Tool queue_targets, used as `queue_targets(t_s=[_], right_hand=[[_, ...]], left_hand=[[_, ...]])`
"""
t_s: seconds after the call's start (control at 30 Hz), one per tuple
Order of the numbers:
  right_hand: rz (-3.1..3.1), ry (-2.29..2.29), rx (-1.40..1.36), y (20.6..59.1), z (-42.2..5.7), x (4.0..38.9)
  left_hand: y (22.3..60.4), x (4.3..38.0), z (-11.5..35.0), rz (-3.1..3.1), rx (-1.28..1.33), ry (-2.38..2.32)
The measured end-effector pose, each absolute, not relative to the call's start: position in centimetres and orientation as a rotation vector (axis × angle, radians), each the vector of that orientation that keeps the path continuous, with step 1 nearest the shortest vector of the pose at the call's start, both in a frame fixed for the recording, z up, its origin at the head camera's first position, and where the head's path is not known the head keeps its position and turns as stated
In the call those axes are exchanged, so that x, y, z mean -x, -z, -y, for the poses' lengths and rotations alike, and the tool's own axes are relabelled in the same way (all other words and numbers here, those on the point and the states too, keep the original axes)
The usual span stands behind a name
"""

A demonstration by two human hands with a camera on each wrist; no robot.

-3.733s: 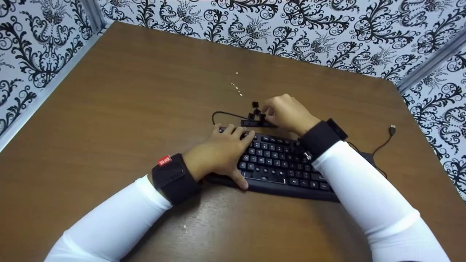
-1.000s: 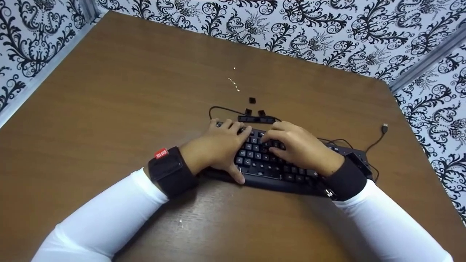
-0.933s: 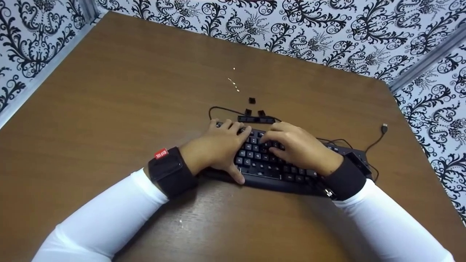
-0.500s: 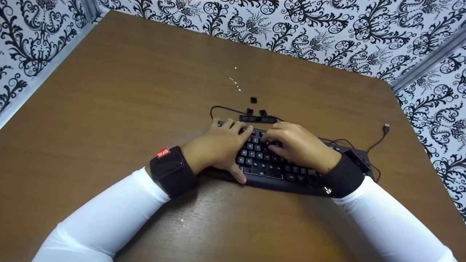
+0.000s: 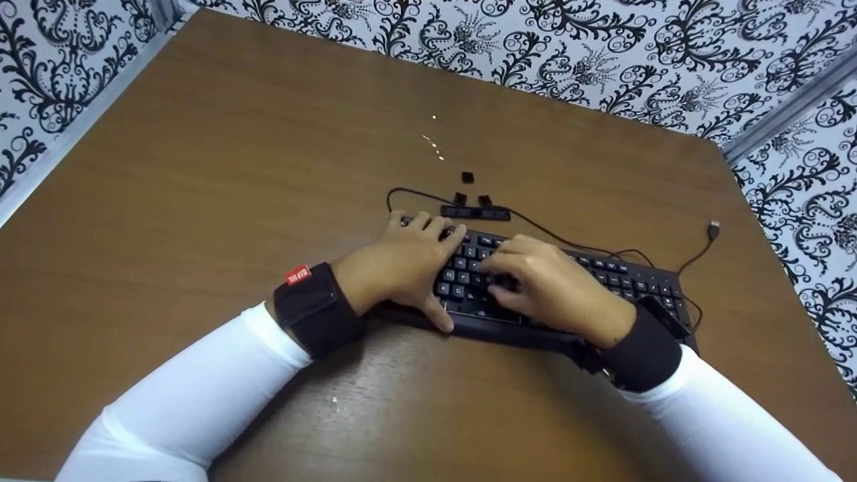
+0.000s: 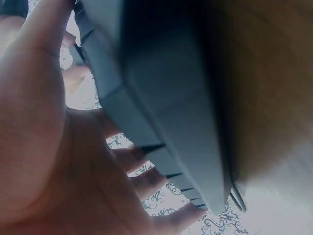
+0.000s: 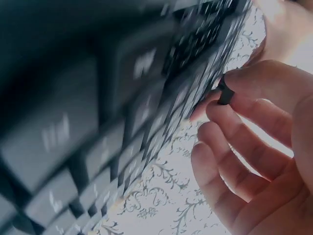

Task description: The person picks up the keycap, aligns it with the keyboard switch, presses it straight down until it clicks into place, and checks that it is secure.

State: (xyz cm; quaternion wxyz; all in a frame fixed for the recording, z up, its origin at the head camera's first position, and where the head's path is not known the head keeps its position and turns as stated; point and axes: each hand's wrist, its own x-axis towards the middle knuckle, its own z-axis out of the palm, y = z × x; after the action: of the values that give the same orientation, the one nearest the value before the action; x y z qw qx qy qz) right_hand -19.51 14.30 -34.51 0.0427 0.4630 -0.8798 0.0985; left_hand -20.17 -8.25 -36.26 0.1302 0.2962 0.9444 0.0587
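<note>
Away from the loose keycaps [image 5: 467, 177] beyond the keyboard [image 5: 502, 329], the right hand [image 5: 549, 288] has moved over its middle. At left, the left hand [image 5: 412, 268], fingers spread wide, rests on the keyboard's left end, hiding part of it. Just beyond lie the cable [image 5: 556, 236] and a black bar [image 5: 475, 212]. The right hand pinches a small black cap [image 7: 225, 94], blocking what is beneath. Far right lies a USB plug [image 5: 714, 230].
</note>
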Motion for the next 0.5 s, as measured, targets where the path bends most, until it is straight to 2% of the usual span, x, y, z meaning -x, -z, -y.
queue_targets(t_s=[0.5], right_hand=[[2.666,-0.225,-1.382,36.2,-14.9,18.3]], left_hand=[[36.2,20.2,8.1,-2.757,-0.868,-0.149]])
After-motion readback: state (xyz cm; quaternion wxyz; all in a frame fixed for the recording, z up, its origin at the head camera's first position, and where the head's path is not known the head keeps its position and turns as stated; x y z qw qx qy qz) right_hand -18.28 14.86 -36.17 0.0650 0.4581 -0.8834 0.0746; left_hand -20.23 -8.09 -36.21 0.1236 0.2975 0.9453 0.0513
